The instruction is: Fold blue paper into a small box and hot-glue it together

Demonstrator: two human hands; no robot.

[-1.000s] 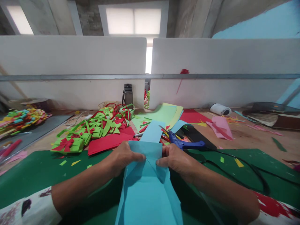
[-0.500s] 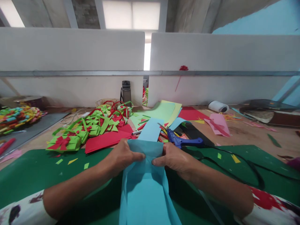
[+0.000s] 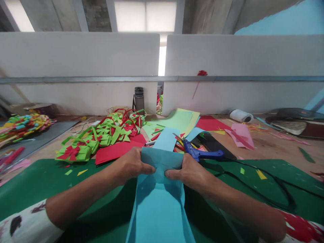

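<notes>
Blue paper (image 3: 159, 212) sits centre, low in view, over the green mat (image 3: 101, 185). Near part runs off the bottom edge; sides flare up like walls. Sleeves (image 3: 30, 222) at both lower corners: white with dark blotches on the left, white and red on the right.

Both hands are at the paper's far end, where a flap stands up. Left hand (image 3: 135, 165) pinches its left edge, thumb on the near face, fingers mostly hidden behind. Right hand (image 3: 192, 168) does the same on the right edge. Thumb tips point at each other, gap between. Both grips narrow, paper in each.

On the mat: a few small scraps left and right, black cord (image 3: 275, 184) looping at right.

Just past the hands: pale blue strip (image 3: 166, 139) pointing away, blue tool (image 3: 202, 153) to its right with tip toward the strip, black slab (image 3: 217, 145) behind the tool. Left: red paper (image 3: 118, 152), then a heap of green boxes (image 3: 101, 136) with red bows.

Further: pale green sheets (image 3: 177, 118) mid-table, red sheet (image 3: 211, 123) right of them, pink paper (image 3: 241, 135), white roll (image 3: 241, 115). Bottle (image 3: 139, 99) stands before the white panels (image 3: 76, 55). Metal rail (image 3: 101, 79) crosses those; red flower (image 3: 202, 73) at the rail. Windows (image 3: 145, 16) behind.
</notes>
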